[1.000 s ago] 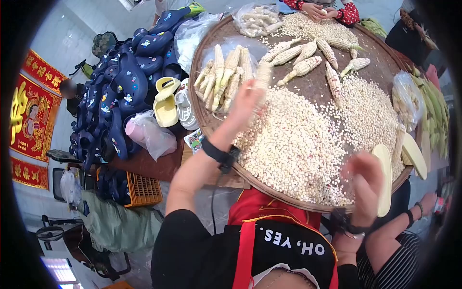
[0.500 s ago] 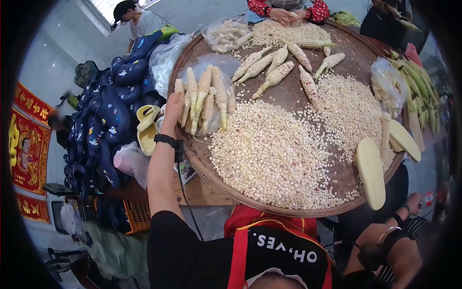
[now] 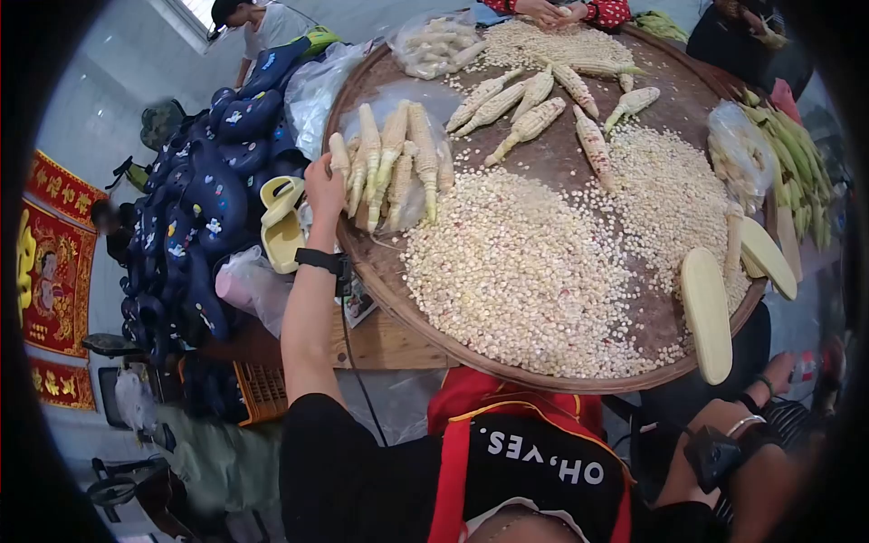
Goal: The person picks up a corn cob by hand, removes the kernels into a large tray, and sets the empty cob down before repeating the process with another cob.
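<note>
My left hand (image 3: 325, 185) is at the tray's left edge, its fingers closed on the outermost stripped corn cob (image 3: 339, 156). Beside it, several bare cobs (image 3: 393, 149) lie side by side on a clear plastic bag, narrow ends toward me. The big round tray (image 3: 507, 380) holds a broad heap of loose pale kernels (image 3: 516, 281) right of the hand. Farther back lie several ears with kernels still on them (image 3: 532, 127). My right hand (image 3: 738, 430) is low at the right, by a silver bangle and a black wrist device; its fingers do not show clearly.
Pale yellow slippers (image 3: 706, 317) lean over the tray's right rim, near green husked corn (image 3: 797, 172). Left of the tray hang dark blue clogs (image 3: 222, 199) and a pink cup in plastic (image 3: 237, 288). Another person's hands (image 3: 552, 13) work at the far rim.
The view has shifted slightly, so the tray sits a little higher and farther right. My left hand stays at the outermost cob, its fingers closer round it.
</note>
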Motion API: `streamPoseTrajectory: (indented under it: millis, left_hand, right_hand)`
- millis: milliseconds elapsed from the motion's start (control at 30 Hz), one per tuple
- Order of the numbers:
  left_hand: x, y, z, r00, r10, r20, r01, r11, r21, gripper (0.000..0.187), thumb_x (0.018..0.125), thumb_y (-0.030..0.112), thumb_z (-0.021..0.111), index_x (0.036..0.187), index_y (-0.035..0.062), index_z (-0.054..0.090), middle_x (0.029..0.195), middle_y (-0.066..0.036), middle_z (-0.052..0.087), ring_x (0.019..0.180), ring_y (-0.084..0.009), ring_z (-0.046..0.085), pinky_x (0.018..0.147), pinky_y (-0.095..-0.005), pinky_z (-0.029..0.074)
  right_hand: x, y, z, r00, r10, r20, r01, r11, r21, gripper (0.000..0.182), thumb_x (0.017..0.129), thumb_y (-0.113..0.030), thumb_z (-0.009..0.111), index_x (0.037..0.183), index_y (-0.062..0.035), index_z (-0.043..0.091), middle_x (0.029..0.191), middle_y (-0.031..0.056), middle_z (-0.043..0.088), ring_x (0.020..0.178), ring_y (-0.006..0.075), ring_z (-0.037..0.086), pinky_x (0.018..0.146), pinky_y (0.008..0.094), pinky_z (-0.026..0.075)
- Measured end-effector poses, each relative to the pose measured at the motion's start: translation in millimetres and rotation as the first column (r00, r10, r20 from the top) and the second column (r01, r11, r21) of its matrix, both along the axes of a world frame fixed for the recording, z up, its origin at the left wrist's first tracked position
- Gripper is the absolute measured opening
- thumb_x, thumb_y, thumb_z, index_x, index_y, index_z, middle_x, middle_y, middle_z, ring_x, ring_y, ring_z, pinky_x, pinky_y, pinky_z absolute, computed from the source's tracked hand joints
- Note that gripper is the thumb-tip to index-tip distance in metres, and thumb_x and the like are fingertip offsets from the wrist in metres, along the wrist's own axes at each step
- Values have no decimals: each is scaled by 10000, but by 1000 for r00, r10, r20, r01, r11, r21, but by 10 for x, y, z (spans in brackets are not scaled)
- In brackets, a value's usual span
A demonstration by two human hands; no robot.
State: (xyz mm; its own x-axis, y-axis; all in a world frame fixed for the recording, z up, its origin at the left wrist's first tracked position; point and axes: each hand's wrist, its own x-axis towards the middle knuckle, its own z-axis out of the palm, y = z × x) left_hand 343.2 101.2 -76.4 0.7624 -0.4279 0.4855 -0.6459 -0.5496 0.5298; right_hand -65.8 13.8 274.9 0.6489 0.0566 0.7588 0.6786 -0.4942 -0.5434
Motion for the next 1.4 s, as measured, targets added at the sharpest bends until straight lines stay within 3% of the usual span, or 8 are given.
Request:
streamPoseTrajectory:
  millis: [167, 333, 367, 500, 700, 900, 1167, 1400]
  left_hand:
    - [-577, -254, 548, 967, -214, 142, 232, 964, -130, 322, 774, 102, 557, 1091, 59, 593, 1121, -146, 559, 1081, -320, 502, 922, -381, 390]
    - [-1392, -615, 788, 861, -491, -133, 452, 858, -243, 219, 839, 116, 555, 1031, 26, 607, 920, -123, 609, 841, -250, 593, 759, -347, 462]
    - [-1568, -654, 799, 813, -561, -156, 541, 826, -155, 204, 852, 142, 548, 1011, 29, 608, 899, -123, 613, 821, -261, 597, 740, -352, 465]
    - [-2195, -766, 760, 683, -703, -199, 730, 669, 140, 181, 880, 181, 551, 967, 35, 617, 866, -109, 623, 780, -210, 596, 689, -298, 453]
    - [-2690, -854, 374, 503, -739, -448, 851, 334, 405, 255, 858, 235, 555, 1036, 55, 583, 947, -150, 615, 876, -305, 595, 774, -391, 472]
    - [-2835, -1020, -48, 487, -853, -189, 833, 388, 393, 324, 806, 206, 603, 1101, 85, 548, 1110, -129, 550, 1011, -351, 531, 830, -424, 453]
    - [-2918, -1171, -297, 449, -855, -258, 848, 316, 426, 276, 771, 171, 605, 1035, 102, 562, 961, -115, 558, 891, -325, 549, 780, -423, 464]
    - [-3012, -1206, -74, 513, -790, -335, 800, 299, 520, 221, 744, 33, 557, 963, 61, 545, 942, -138, 554, 912, -337, 568, 744, -431, 484]
  right_hand:
    - [-3792, -988, -1593, 872, -232, 431, 155, 966, 207, 244, 835, -380, 530, 903, -158, 605, 782, -17, 551, 665, 128, 493, 613, 276, 316]
    - [-1853, -588, -1405, 522, -484, 703, 337, 874, 351, 251, 783, -421, 603, 895, -197, 607, 763, -39, 533, 640, 113, 469, 644, 269, 289]
    - [-1408, -619, -1390, 839, -74, 540, -131, 934, 332, 293, 765, -449, 654, 901, -200, 583, 731, -40, 459, 614, 100, 400, 630, 282, 288]
    - [-815, -827, -1694, 867, -424, 263, 208, 786, 583, 182, 951, -227, 470, 994, -51, 487, 800, 65, 474, 562, 110, 417, 435, 241, 373]
    - [-654, -1176, -2069, 947, -183, 264, -222, 224, 949, 205, 975, -232, 422, 910, -73, 535, 649, -7, 405, 512, 85, 366, 463, 230, 283]
    - [-618, -1784, -2397, 956, -97, 276, -284, -92, 954, 175, 946, -224, 476, 858, -88, 539, 643, -7, 398, 521, 92, 350, 468, 233, 275]
    - [-401, -2398, -2468, 976, -12, 218, -218, -97, 971, 162, 928, -194, 499, 859, -57, 550, 684, -5, 428, 567, 110, 373, 493, 244, 302]
    - [331, -2956, -2817, 955, -128, -269, 238, -215, 947, 101, 875, -210, 552, 854, -122, 506, 707, -5, 490, 603, 116, 432, 557, 302, 348]
